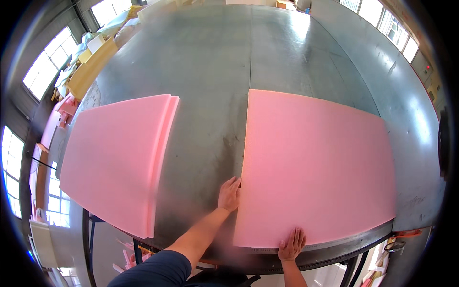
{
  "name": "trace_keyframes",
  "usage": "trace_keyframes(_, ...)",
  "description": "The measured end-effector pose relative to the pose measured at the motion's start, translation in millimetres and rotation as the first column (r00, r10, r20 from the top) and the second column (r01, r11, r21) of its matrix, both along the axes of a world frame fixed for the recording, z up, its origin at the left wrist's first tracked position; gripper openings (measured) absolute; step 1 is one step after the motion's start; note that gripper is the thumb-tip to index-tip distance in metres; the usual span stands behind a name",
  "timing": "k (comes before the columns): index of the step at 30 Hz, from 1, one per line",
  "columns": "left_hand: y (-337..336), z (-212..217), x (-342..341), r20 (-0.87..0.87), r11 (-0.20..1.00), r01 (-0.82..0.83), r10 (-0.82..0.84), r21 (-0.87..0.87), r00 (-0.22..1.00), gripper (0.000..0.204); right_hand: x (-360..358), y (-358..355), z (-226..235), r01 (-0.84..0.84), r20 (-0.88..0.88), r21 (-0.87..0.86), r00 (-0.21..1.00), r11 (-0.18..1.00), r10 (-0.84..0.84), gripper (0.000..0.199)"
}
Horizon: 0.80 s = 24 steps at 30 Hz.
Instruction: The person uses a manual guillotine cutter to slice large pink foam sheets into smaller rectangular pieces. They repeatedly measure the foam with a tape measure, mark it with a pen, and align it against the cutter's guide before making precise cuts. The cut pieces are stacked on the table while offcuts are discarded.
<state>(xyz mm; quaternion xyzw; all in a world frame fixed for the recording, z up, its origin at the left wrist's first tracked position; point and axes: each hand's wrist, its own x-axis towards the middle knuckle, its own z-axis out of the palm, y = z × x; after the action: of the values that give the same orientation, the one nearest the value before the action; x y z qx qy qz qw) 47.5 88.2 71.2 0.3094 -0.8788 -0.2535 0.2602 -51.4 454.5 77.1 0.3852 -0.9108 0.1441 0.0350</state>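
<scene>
At the far left we see windows, with yellow foam blocks (91,67) stacked along the far-left edge of the metal table (287,52). On the table's left part lies a stack of pink foam sheets (112,160), its right edges stepped and its near corner overhanging the table edge.

Our left hand (229,193) lies flat, fingers extended, on the bare table, its fingertips touching the left edge of the single pink foam sheet (318,167). It grips nothing.

Our right hand (292,244) rests open, fingers spread, on the near edge of that sheet, close to its near-left corner. It presses down and does not clasp the foam.

The single sheet lies flat on the right part of the table, well apart from the stack, with its near edge along a graduated rule strip (334,246) at the table rim.

We judge the sheet to be light, soft and flexible. It is likely to sag if lifted at one point and to dent or tear under pinching. We would hold it at two well-separated edge points, with flat palms.
</scene>
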Motion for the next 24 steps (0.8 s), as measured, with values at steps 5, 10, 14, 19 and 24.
trace_keyframes(5,-2,5,-4,0.009,1.0,0.004,-0.004,-0.001,1.0,0.042,-3,-2,2,0.007,0.022,0.023,1.0,1.0,-0.008,0.069)
trace_keyframes(10,-3,9,-8,0.013,0.999,-0.022,0.022,0.023,1.0,0.043,-5,-6,10,0.013,0.07,0.021,0.997,1.0,-0.014,0.07)
trace_keyframes(14,-2,11,-7,0.007,1.0,-0.013,0.013,-0.004,1.0,0.044,-5,-3,8,-0.019,0.048,0.046,0.999,0.999,0.017,0.069)
trace_keyframes(19,-2,11,-10,0.017,1.0,-0.005,0.005,-0.03,1.0,0.044,-5,-3,9,-0.004,0.078,0.051,0.997,0.999,0.0,0.068)
trace_keyframes(24,-5,12,-14,0.029,0.999,-0.01,0.011,-0.043,1.0,0.042,-8,-5,14,-0.011,0.091,0.014,0.996,1.0,0.009,0.066)
